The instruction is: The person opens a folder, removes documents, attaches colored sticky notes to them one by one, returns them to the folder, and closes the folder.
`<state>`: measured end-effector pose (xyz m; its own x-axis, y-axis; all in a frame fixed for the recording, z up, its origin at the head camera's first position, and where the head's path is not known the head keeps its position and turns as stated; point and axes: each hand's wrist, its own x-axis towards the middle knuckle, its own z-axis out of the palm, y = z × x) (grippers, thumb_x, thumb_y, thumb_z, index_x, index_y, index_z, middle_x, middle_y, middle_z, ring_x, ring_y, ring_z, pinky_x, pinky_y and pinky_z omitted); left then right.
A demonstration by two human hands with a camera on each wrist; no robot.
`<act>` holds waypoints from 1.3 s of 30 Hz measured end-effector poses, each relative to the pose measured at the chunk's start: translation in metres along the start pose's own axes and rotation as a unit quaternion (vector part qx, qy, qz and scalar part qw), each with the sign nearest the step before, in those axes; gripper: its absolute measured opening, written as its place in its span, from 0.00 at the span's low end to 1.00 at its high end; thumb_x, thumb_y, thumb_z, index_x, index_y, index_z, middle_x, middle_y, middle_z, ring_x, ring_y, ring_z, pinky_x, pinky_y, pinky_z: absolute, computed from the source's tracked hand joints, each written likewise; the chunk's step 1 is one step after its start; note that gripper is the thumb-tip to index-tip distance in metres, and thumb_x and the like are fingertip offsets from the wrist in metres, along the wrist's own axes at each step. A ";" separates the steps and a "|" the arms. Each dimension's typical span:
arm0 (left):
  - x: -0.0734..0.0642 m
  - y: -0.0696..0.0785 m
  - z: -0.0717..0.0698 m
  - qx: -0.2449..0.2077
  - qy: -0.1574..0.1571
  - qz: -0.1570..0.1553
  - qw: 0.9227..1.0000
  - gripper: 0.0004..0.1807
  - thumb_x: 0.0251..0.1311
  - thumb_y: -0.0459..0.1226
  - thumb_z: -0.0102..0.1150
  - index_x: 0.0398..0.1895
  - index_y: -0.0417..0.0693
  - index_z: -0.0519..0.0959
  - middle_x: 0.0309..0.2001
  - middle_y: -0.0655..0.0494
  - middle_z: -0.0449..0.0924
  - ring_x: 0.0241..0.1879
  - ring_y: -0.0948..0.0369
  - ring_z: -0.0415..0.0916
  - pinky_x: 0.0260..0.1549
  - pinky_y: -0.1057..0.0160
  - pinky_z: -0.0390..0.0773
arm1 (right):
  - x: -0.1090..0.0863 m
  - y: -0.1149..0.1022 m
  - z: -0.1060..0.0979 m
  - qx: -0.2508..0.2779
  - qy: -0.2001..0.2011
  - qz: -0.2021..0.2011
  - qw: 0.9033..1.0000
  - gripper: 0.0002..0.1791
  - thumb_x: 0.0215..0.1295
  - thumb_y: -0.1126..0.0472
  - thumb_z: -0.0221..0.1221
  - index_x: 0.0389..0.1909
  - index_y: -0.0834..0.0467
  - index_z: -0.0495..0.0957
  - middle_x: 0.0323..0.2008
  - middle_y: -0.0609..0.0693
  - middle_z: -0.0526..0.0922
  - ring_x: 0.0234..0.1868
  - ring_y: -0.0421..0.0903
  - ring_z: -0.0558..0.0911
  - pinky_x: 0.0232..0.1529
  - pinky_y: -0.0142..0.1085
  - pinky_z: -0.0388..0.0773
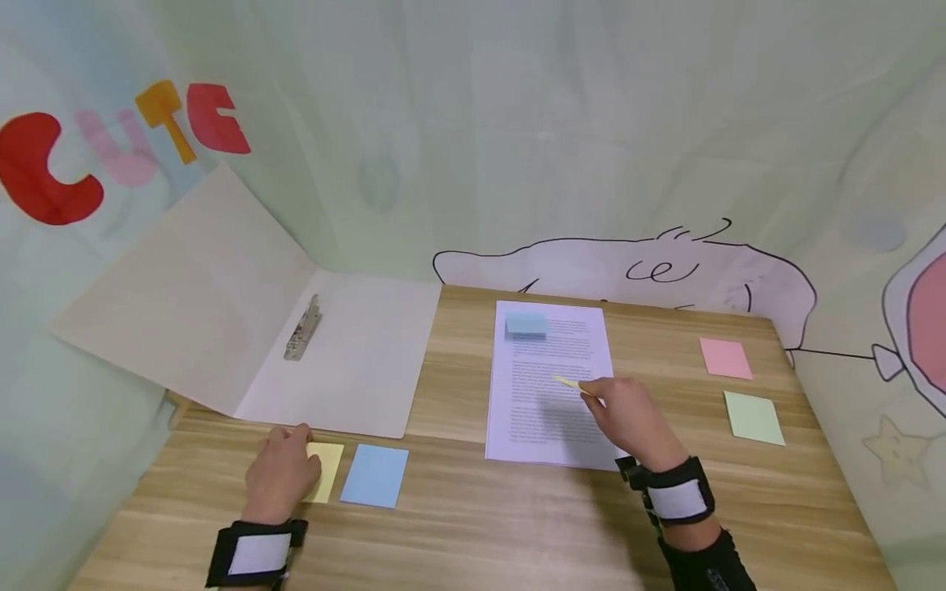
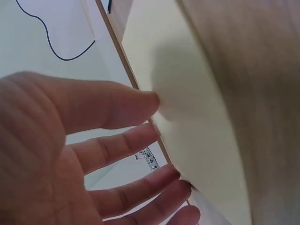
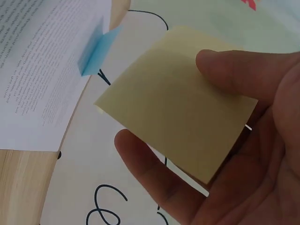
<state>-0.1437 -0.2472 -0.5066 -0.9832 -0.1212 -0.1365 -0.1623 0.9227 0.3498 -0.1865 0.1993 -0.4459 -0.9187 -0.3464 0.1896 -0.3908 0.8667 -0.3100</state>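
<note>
My right hand (image 1: 631,417) pinches a yellow sticky note (image 3: 171,105) between thumb and fingers. In the head view the note shows nearly edge-on above the printed sheets (image 1: 547,443). A blue sticky note (image 1: 526,325) sticks to the top left of those sheets; one part of it stands up from the paper in the right wrist view. At the lower left, my left hand (image 1: 277,472) rests at a yellow sticky pad (image 1: 325,474). Its thumb touches the pad's face, and its fairly straight fingers lie along the edge. The hand covers part of the pad.
Beside the yellow pad lies a blue sticky pad (image 1: 374,476). An open folder (image 1: 355,353) with a metal clip (image 1: 304,328) takes up the back left, its cover leaning on the wall. Pink (image 1: 726,358) and green (image 1: 754,418) sticky pads lie at the right.
</note>
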 end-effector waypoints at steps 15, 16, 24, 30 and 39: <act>0.001 0.056 -0.014 0.005 0.037 0.087 0.996 0.12 0.62 0.33 0.50 0.39 0.32 0.78 0.33 0.40 0.78 0.28 0.48 0.76 0.20 0.53 0.75 | -0.003 0.001 0.026 -0.139 0.015 -0.090 0.986 0.06 0.53 0.71 0.63 0.33 0.62 0.81 0.34 0.57 0.85 0.30 0.51 0.83 0.25 0.40 0.78; 0.002 0.067 -0.013 -0.003 0.031 0.099 0.995 0.12 0.62 0.34 0.51 0.39 0.33 0.79 0.33 0.42 0.79 0.29 0.49 0.77 0.22 0.54 0.76 | -0.002 0.002 0.027 -0.142 0.012 -0.093 0.986 0.05 0.53 0.71 0.63 0.32 0.62 0.81 0.34 0.57 0.84 0.30 0.51 0.83 0.26 0.40 0.78; 0.010 0.148 0.020 -0.003 -0.029 0.273 0.962 0.09 0.64 0.32 0.49 0.28 0.43 0.78 0.28 0.53 0.76 0.29 0.56 0.74 0.25 0.58 0.74 | 0.001 0.007 0.043 -0.156 -0.006 -0.078 0.985 0.04 0.57 0.71 0.58 0.30 0.62 0.80 0.32 0.55 0.84 0.28 0.51 0.83 0.23 0.42 0.77; 0.010 0.199 0.050 0.051 -0.101 0.397 0.911 0.12 0.66 0.33 0.47 0.46 0.37 0.78 0.46 0.46 0.79 0.48 0.53 0.76 0.46 0.58 0.75 | 0.004 0.007 0.049 -0.174 -0.003 -0.071 0.982 0.04 0.58 0.71 0.59 0.33 0.64 0.81 0.32 0.56 0.83 0.30 0.52 0.83 0.24 0.43 0.78; 0.021 0.242 0.072 0.085 -0.100 0.444 0.886 0.13 0.64 0.36 0.51 0.48 0.41 0.76 0.44 0.51 0.77 0.44 0.57 0.76 0.37 0.62 0.77 | 0.009 0.014 0.054 -0.209 0.008 -0.095 0.973 0.02 0.57 0.70 0.60 0.31 0.65 0.81 0.30 0.55 0.83 0.29 0.51 0.82 0.25 0.42 0.78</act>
<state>-0.1972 0.0001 -0.4916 -0.6801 0.7317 -0.0458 0.6993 0.6662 0.2590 -0.2031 0.1888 -0.4993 -0.8297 -0.5125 0.2214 -0.4936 0.8587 0.1379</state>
